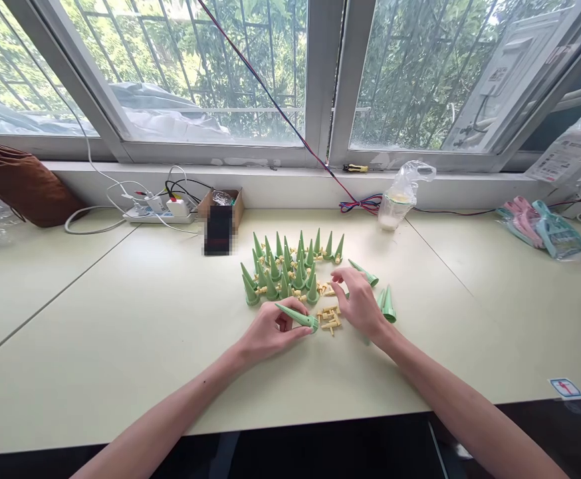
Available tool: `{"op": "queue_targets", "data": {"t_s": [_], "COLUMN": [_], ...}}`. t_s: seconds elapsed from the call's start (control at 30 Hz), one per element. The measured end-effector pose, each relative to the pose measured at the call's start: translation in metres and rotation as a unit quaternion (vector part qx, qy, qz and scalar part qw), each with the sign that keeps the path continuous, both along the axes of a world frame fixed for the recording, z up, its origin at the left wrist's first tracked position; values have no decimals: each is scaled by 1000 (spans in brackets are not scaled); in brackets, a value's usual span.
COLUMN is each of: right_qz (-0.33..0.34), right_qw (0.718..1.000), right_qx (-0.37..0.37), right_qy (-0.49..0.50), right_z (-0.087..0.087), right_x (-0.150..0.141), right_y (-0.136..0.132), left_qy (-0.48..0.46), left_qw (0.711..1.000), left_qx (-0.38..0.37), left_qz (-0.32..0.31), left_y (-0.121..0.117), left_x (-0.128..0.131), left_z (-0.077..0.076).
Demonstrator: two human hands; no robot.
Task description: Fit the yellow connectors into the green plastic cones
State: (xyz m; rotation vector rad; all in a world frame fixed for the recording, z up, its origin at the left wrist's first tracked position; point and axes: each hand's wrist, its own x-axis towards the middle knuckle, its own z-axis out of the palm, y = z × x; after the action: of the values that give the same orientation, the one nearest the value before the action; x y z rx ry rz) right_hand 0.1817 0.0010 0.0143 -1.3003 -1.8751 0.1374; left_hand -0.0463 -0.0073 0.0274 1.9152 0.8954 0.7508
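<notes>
My left hand (pixel 273 329) is closed around a green cone-shaped spike (pixel 295 317), its point aimed up to the left and its wider capped end near my thumb. My right hand (pixel 357 303) hovers at the small yellow T-shaped fittings (pixel 330 318), thumb and forefinger curved and slightly apart, with nothing visible held between them. More of these yellow pieces lie loose between my hands. Behind my left hand stand several green spikes (pixel 275 269) in rows, points up, with yellow fittings at their bases. Close to my right hand are loose green cones (pixel 389 306), partly hidden by it.
At the back sit a power strip (pixel 158 211) with cables, a small cardboard box (pixel 239 203) and a dark blurred object (pixel 219 229). A plastic cup in a bag (pixel 396 203) stands back right, with pink and blue packets (pixel 544 226) farther right. The table's front edge runs below my forearms.
</notes>
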Motion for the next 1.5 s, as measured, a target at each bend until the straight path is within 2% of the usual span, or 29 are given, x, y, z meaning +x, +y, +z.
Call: {"op": "queue_targets", "data": {"t_s": [0.43, 0.63, 0.83, 1.5], "right_qz": [9, 3, 7, -6], "right_qw": [993, 988, 987, 980], "right_qx": [-79, -101, -107, -111], "right_qy": [-86, -113, -121, -166], "right_z": [1, 1, -2, -8], "right_x": [4, 5, 6, 7], "right_y": [-1, -1, 1, 3], "left_qy": [-13, -24, -55, -131], "left_qw": [1000, 998, 988, 975], "left_qx": [7, -23, -106, -143], "left_qz": [-23, -58, -96, -109], "left_y": [-2, -5, -8, -9], "left_x": [0, 0, 3, 5], "left_z": [2, 3, 5, 7]}}
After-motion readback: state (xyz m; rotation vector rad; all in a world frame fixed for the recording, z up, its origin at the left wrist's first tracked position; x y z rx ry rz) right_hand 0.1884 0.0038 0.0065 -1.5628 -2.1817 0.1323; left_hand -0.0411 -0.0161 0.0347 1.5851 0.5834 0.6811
